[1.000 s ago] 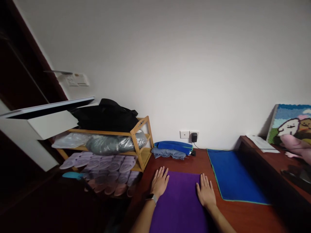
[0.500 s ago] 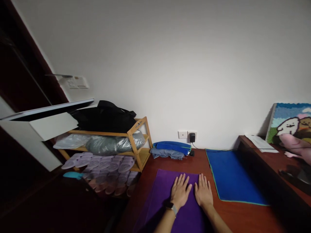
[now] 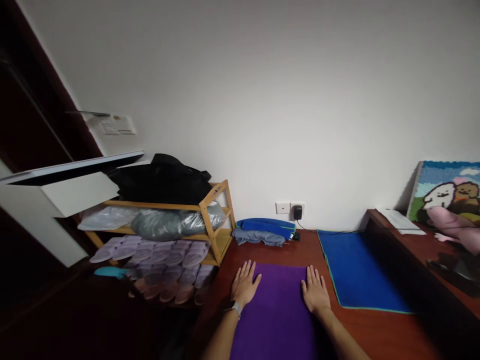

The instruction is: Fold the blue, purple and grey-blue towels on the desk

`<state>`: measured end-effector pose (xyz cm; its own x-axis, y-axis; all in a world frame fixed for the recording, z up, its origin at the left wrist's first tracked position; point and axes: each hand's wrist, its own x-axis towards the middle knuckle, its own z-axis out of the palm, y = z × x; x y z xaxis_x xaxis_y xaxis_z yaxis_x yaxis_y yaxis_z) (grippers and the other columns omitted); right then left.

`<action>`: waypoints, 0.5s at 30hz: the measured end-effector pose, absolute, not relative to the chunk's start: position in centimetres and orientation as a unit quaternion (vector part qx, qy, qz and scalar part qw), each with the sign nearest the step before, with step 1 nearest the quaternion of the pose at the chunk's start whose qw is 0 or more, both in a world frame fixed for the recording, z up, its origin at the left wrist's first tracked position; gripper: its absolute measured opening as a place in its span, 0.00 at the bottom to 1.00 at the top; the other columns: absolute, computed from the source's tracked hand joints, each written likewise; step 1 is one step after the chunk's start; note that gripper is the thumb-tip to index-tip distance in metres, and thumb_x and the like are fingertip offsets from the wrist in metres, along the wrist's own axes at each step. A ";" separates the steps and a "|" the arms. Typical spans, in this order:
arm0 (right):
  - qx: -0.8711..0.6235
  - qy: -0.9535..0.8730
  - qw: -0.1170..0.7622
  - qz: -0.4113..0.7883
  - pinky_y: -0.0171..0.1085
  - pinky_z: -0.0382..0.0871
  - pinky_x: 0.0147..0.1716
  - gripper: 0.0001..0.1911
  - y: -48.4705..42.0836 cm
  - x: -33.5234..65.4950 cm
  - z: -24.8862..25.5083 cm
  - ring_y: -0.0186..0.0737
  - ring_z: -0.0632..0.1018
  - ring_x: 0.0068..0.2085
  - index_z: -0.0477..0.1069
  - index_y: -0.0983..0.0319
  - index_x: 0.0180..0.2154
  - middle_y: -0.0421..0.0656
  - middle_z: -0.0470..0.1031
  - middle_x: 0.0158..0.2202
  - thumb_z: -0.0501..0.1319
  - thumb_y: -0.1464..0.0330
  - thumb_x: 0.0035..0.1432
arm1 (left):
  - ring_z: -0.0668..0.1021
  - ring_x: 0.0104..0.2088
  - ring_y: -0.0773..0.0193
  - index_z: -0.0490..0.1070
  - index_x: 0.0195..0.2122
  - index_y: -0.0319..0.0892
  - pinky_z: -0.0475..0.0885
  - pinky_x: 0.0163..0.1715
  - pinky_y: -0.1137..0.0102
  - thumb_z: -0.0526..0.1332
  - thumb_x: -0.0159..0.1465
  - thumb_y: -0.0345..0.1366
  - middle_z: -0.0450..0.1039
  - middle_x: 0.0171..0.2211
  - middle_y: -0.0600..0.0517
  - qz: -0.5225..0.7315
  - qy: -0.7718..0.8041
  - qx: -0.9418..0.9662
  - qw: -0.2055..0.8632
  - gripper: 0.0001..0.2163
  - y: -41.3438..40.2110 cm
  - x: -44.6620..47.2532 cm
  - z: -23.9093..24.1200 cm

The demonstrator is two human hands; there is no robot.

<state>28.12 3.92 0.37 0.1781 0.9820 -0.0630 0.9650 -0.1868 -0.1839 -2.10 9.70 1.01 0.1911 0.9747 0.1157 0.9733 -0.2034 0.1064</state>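
A purple cloth (image 3: 277, 310) lies spread on the dark red wooden table (image 3: 375, 330) in front of me. My left hand (image 3: 244, 286) lies flat, fingers stretched out, on the cloth's far left corner; a watch sits on that wrist. My right hand (image 3: 315, 292) rests flat and open on the cloth's far right edge. Neither hand holds anything.
A blue cloth (image 3: 356, 272) is spread to the right. Folded blue and grey cloths (image 3: 262, 231) sit by the wall under a socket with a plug (image 3: 297, 212). A wooden rack (image 3: 176, 225) with slippers and bags stands left. A raised shelf (image 3: 420, 250) with a picture is right.
My left hand slid from the cloth's left corner to the middle beside the right hand, then back out to the left corner. The right hand stayed nearly in place.
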 end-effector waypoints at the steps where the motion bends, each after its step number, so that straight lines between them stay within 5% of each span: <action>1: -0.767 -0.634 0.047 0.089 0.49 0.37 0.72 0.37 3.9 28.2 0.6 0.45 0.46 0.75 0.42 0.69 0.73 0.45 0.41 0.76 0.37 0.57 0.69 | 0.55 0.73 0.51 0.54 0.72 0.44 0.50 0.70 0.50 0.44 0.73 0.52 0.53 0.73 0.45 0.077 0.630 0.773 0.006 0.30 9.7 -2.1 1.2; 8: -0.759 -0.641 0.077 0.082 0.47 0.39 0.72 0.36 3.6 27.9 1.3 0.43 0.45 0.75 0.41 0.68 0.73 0.43 0.41 0.75 0.35 0.57 0.70 | 0.57 0.72 0.53 0.57 0.71 0.42 0.52 0.71 0.53 0.42 0.75 0.48 0.56 0.72 0.45 0.154 0.562 0.812 -0.021 0.28 8.7 4.0 2.9; 15: -0.745 -0.661 0.042 0.078 0.48 0.38 0.72 0.34 3.2 27.8 0.7 0.44 0.44 0.75 0.45 0.68 0.72 0.44 0.40 0.75 0.37 0.65 0.68 | 0.57 0.72 0.56 0.55 0.72 0.48 0.52 0.71 0.52 0.36 0.76 0.49 0.56 0.72 0.49 0.157 0.475 0.862 0.076 0.28 6.0 15.4 0.3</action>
<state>27.81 3.17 0.66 0.1133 0.9917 -0.0608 0.9784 -0.1221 -0.1668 15.36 5.96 0.32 0.4992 0.8432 0.1995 0.7956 -0.5373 0.2800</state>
